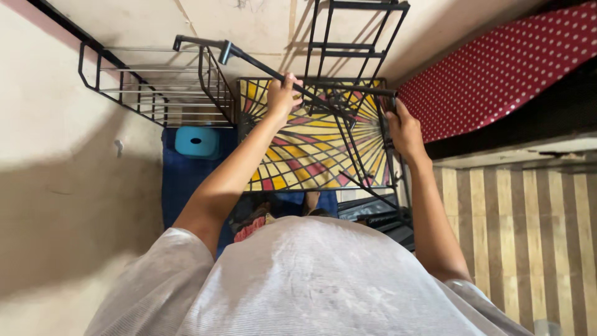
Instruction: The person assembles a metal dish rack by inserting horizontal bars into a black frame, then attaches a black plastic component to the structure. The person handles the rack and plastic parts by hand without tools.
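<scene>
My left hand [283,96] grips a black metal bar [249,57] that slants up to the left from the frame. My right hand [404,132] holds the right side rail of a black metal rack frame [348,87]. The frame stands over a mat with a yellow, red and blue sunburst pattern [305,155]. Both arms reach forward and down from my grey shirt at the bottom of the view.
A black wire shelf [149,84] leans against the beige wall at upper left. A teal box [197,142] sits on a blue cloth [180,180] below it. A red polka-dot mattress [504,68] lies at upper right. Striped flooring [528,236] runs along the right.
</scene>
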